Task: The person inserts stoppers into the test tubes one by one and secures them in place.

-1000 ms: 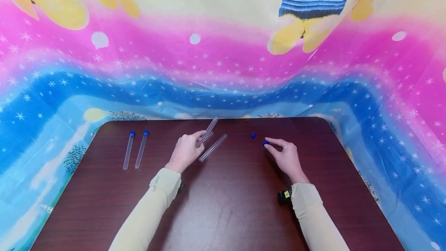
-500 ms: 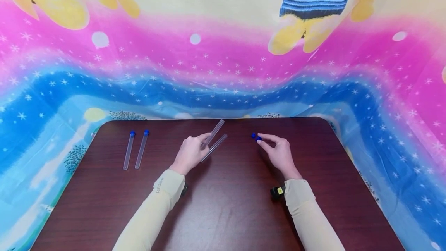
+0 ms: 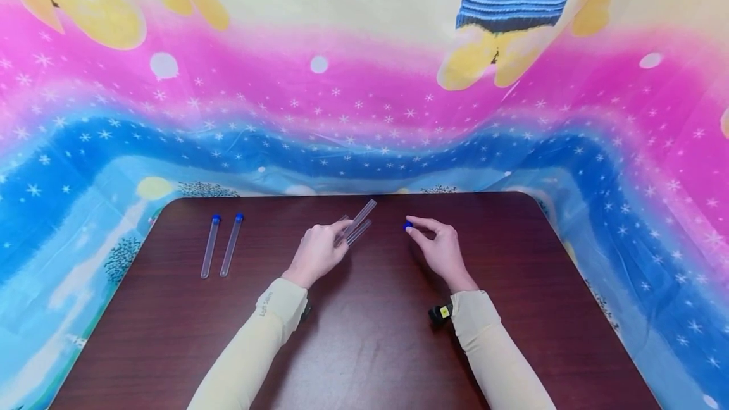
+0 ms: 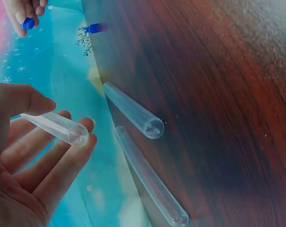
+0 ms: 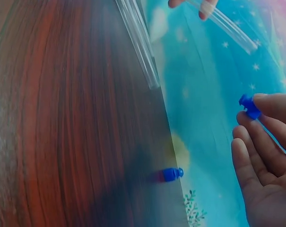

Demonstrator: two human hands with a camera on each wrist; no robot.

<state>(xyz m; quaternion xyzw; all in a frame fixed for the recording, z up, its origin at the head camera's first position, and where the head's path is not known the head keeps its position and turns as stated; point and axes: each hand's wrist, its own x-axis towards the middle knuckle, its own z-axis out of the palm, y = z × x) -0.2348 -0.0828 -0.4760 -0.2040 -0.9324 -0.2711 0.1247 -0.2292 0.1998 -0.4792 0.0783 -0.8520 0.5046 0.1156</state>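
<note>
My left hand [image 3: 333,236] pinches a clear, uncapped tube [image 3: 360,217] between thumb and fingers, lifted off the table with its open end [image 4: 78,134] pointing right. My right hand [image 3: 424,233] pinches a small blue cap [image 3: 407,225] between thumb and forefinger, a short way right of that open end. In the right wrist view the cap [image 5: 249,106] sits at the fingertips. Two more uncapped tubes [image 4: 133,111] [image 4: 152,182] lie on the table below the left hand. A second blue cap [image 5: 171,174] lies loose near the table's far edge.
Two clear tubes with blue caps [image 3: 210,247] [image 3: 231,244] lie side by side at the far left of the dark wooden table [image 3: 364,334]. A colourful printed cloth [image 3: 364,112] covers the backdrop and drapes around the table edges.
My right hand lifted a blue cap off the table and carried it left toward the tube. My left hand shifted right with its tube; the gap between them has narrowed.
</note>
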